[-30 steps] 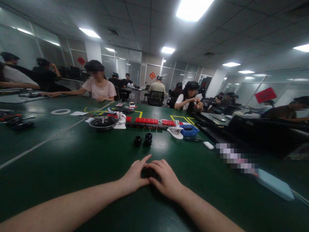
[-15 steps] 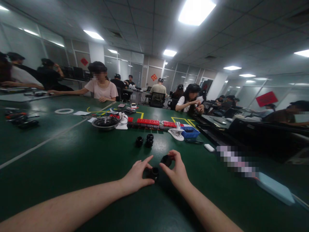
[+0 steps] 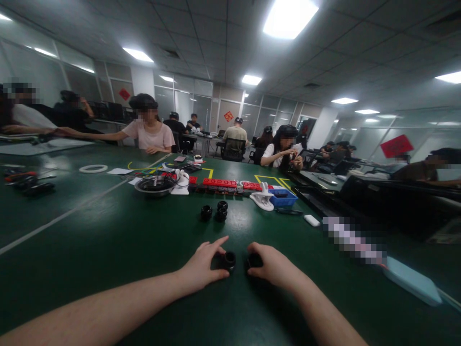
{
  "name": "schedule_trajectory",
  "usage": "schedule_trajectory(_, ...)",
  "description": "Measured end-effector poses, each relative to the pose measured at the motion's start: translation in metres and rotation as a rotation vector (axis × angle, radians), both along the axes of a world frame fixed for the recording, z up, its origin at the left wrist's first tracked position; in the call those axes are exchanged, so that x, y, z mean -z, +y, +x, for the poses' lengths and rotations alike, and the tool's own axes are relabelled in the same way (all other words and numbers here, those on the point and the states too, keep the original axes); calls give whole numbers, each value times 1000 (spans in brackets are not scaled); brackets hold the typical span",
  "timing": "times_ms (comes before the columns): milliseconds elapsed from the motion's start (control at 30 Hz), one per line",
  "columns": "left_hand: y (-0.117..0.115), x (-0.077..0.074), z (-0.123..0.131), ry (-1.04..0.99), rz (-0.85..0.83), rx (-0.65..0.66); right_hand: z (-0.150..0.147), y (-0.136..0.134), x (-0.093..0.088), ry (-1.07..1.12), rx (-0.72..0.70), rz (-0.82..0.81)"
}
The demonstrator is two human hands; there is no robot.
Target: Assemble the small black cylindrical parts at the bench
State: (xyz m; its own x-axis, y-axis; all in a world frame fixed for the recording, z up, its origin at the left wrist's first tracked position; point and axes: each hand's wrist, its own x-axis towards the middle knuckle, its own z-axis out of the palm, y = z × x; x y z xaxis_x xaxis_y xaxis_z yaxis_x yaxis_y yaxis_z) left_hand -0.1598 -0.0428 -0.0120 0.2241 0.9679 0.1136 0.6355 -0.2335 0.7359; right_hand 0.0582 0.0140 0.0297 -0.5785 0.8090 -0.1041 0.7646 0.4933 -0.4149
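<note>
Green surface [image 3: 144, 250], seen from the wearer's head, with a pale line crossing it at the left. Beyond its far part sit a person in a pink top [image 3: 149, 134], at left, and a person in a white top [image 3: 272, 154], at right. Between these two, nearer the viewer, runs a row of red blocks [image 3: 219, 182], with a dark round bowl [image 3: 153, 193] at its left end. In the foreground are the two hands, apart. The left hand [image 3: 207, 264] grasps one black piece between thumb and fingers, its index finger extended. The right hand [image 3: 275, 264] has its fingers bent around another. At right lies a light blue case [image 3: 412, 281]; farther off, a blue basket [image 3: 284, 201]. Smallest are the black pieces: the left piece [image 3: 229, 262], upright, its opening upward; the right piece [image 3: 255, 260], shaded and probably resting on the surface; and three more [image 3: 222, 215], grouped beyond the hands.
</note>
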Motion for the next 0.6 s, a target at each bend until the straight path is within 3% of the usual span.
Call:
schedule_trajectory(200,0,-5,1,96,89,91,4,5,4,-17,-4,28)
schedule_trajectory(600,-2,-13,2,143,96,68,-1,5,12,81,-43,-4)
